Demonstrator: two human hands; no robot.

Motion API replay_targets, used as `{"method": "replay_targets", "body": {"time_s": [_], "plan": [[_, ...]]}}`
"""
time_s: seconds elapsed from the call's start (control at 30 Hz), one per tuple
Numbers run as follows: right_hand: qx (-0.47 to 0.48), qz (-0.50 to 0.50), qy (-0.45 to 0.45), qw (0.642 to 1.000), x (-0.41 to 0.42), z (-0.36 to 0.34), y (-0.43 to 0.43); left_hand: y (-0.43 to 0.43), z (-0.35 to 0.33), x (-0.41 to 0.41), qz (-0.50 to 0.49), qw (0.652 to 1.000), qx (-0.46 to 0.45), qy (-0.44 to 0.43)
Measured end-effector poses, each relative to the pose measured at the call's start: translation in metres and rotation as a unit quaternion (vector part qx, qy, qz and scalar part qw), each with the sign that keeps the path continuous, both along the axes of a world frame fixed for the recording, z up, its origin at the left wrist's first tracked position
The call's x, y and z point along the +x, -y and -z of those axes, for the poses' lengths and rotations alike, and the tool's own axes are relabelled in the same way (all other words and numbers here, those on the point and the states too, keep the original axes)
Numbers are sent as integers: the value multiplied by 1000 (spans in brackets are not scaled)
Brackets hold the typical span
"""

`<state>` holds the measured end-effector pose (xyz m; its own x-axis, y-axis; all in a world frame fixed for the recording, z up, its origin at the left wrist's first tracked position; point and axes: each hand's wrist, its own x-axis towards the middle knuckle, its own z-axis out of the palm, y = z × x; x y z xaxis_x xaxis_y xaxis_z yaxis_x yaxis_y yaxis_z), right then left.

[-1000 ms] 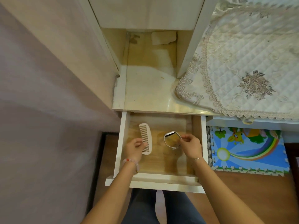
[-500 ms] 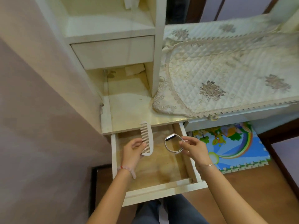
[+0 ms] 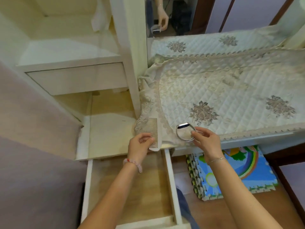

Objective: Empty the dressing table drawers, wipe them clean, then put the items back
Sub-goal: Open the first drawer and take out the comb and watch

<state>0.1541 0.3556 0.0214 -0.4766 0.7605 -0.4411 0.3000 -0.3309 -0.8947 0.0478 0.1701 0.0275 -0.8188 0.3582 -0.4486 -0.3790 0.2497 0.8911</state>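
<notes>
A white comb [image 3: 154, 134] is pinched at its lower end by my left hand [image 3: 140, 143], teeth pointing left, raised above the tabletop's front edge. My right hand [image 3: 205, 140] pinches a silver wristband with a dark oblong face [image 3: 184, 132], held over the lace edge of the quilted cloth [image 3: 222, 96]. Below both hands the pulled-out drawer [image 3: 170, 179] shows a bare wooden bottom. A second drawer [image 3: 76, 78] stays closed higher up on the left.
The quilted cloth covers the dressing table top to the right. A mirror [image 3: 173, 15] at the back reflects a hand. A colourful foam mat [image 3: 231, 172] lies on the wooden floor under the table. A pale cloth [image 3: 100, 19] hangs in the upper left shelf.
Both hands lifted the comb and the wristband out of the drawer and carried them up to the tabletop's edge. The view tilted up, showing the mirror and more tabletop.
</notes>
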Motion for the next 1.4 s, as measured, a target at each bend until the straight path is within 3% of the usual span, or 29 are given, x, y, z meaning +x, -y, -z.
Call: {"method": "replay_targets", "body": {"time_s": [0.27,0.47,0.6,0.97,1.1,1.2,1.4], "plan": [[9,-25,18,999,-39,25,-80,-99,17,-22,-60,997,-57,-9],[21,-63,31,997,-52,41,-103,-130,39,-27,-87,983,-159,-36],[14,-104,26,994,-50,47,-109,-135,37,-25,-54,966,-237,-86],[225,-229,98,942,-31,28,-110,-124,24,-19,20,945,-272,-182],[353,-269,98,891,-23,8,-112,-107,8,-14,94,901,-305,-294],[431,-285,84,852,-13,-12,-108,-91,-11,-6,134,842,-326,-407],[524,-270,91,803,14,-46,-91,-66,-38,8,152,750,-335,-549]]}}
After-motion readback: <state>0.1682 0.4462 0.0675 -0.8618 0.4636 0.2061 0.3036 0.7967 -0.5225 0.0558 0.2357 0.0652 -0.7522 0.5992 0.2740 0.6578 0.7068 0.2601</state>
